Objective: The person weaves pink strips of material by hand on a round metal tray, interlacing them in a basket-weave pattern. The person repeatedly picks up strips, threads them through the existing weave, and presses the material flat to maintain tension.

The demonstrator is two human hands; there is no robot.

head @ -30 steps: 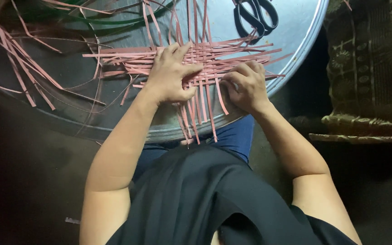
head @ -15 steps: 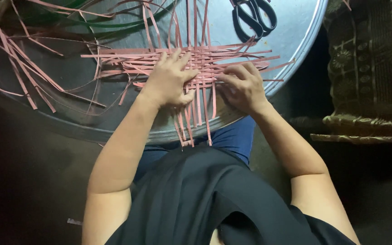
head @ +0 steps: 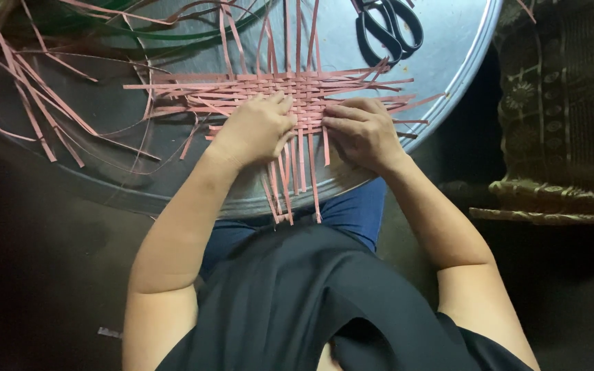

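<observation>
Head view: left hand (head: pixel 256 130) and right hand (head: pixel 362 132) lie side by side, pressed flat on pink woven strip mat (head: pixel 297 93) at center of round metal tray (head: pixel 448 62). Neither grips anything. Black scissors (head: pixel 388 27) at 1 o'clock, loose pink strips (head: pixel 29 103) at 9.

Black-handled scissors (head: pixel 390 31) lie at about one o'clock on the big round metal tray (head: pixel 448 62), loose pink strips (head: pixel 29 103) and green strips (head: pixel 173 31) sprawl toward ten and eleven, and a patterned brown cloth (head: pixel 565 103) hangs at three o'clock.
</observation>
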